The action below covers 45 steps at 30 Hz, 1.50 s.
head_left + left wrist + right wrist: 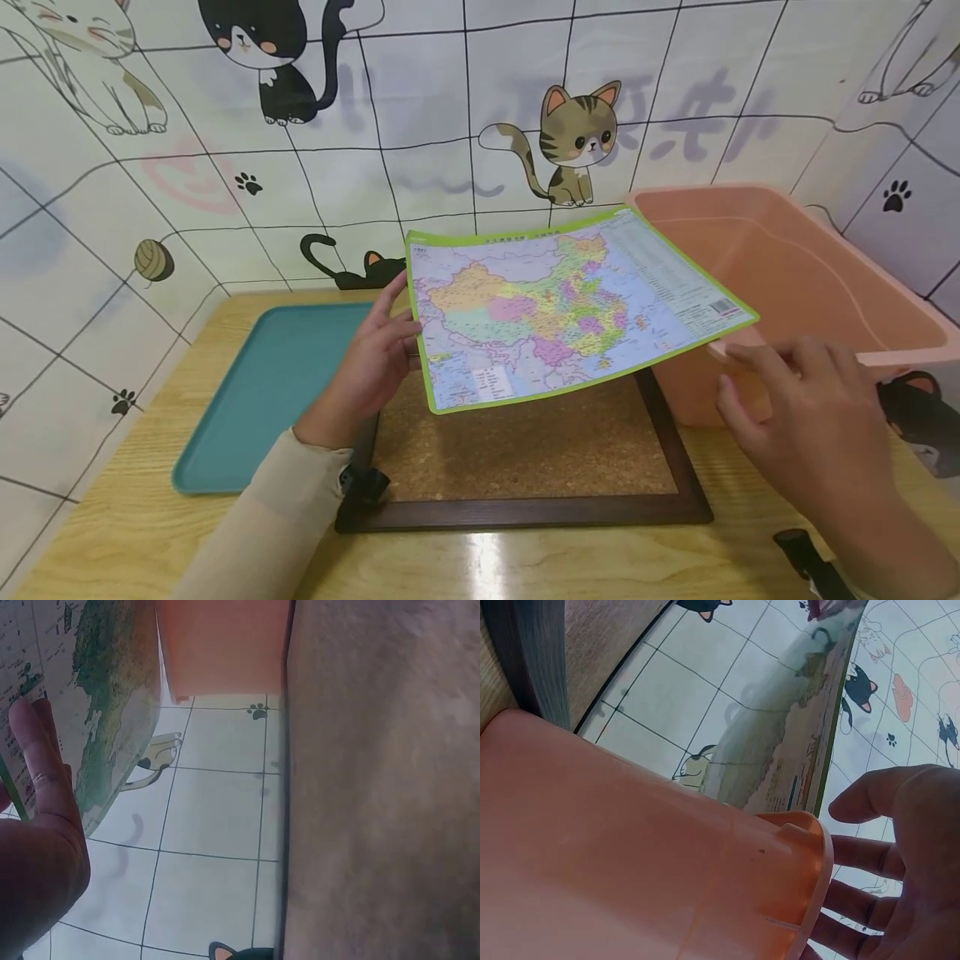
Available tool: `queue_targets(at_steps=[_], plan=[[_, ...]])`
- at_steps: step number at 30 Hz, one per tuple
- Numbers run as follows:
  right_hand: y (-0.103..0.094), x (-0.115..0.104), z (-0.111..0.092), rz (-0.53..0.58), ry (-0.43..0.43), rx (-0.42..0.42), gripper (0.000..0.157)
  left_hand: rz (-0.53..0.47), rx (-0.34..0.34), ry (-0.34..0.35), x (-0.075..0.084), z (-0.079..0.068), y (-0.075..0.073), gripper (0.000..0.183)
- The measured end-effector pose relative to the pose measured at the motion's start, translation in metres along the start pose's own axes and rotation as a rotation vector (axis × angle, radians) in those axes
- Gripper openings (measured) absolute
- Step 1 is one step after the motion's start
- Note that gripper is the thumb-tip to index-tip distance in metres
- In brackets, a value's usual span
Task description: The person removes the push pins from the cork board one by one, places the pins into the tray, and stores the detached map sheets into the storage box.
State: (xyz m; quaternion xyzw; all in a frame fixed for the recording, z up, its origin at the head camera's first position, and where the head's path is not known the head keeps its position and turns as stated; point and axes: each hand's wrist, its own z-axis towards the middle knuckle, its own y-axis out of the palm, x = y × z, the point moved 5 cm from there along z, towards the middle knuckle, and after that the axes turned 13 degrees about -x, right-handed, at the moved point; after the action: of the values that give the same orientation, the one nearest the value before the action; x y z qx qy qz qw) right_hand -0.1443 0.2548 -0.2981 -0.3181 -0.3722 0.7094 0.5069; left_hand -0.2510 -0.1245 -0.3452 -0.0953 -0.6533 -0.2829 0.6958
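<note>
A laminated map sheet (525, 308) with a green border hangs tilted in the air above a cork board (525, 450) with a dark frame. My left hand (378, 350) holds the sheet at its left edge. In the left wrist view, its fingers (49, 765) lie along the underside, printed with green and brown relief. By the sheet's lower right corner is my right hand (817, 425), fingers loosely bent at the rim of a pink plastic tub (810, 267). The right wrist view shows the thumb (862, 799) apart from both the tub rim and the sheet.
A teal tray (247, 400) lies on the wooden table (585, 558), left of the cork board and partly behind my left arm. The tub stands at the right, close against the board's frame. Walls covered in cat-print sheeting (435, 100) enclose the back and sides.
</note>
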Motion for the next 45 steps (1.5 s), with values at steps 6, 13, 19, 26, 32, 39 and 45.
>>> queue_targets(at_steps=[6,13,19,26,32,39,45], plan=[[0.000,0.000,0.000,-0.004,-0.009,0.010,0.068,-0.002,-0.022,0.010,0.009,0.007,0.012,0.072],[-0.001,-0.004,0.000,-0.013,-0.039,0.054,0.062,-0.023,-0.021,0.023,0.016,0.015,0.024,0.071],[-0.001,-0.004,0.001,-0.029,-0.040,0.054,0.064,-0.035,-0.029,0.024,0.020,0.022,0.035,0.071],[0.000,-0.003,0.001,-0.037,-0.041,0.057,0.064,-0.048,-0.054,0.030,0.024,0.033,0.047,0.071],[-0.001,-0.002,0.001,-0.033,-0.048,0.101,0.060,-0.019,-0.070,0.046,0.026,0.041,0.059,0.070],[-0.001,-0.002,0.000,-0.032,-0.048,0.100,0.060,-0.025,-0.053,0.038,0.027,0.049,0.071,0.070],[-0.001,-0.002,0.000,-0.038,-0.050,0.086,0.060,-0.037,-0.016,0.019,0.027,0.057,0.081,0.071]])
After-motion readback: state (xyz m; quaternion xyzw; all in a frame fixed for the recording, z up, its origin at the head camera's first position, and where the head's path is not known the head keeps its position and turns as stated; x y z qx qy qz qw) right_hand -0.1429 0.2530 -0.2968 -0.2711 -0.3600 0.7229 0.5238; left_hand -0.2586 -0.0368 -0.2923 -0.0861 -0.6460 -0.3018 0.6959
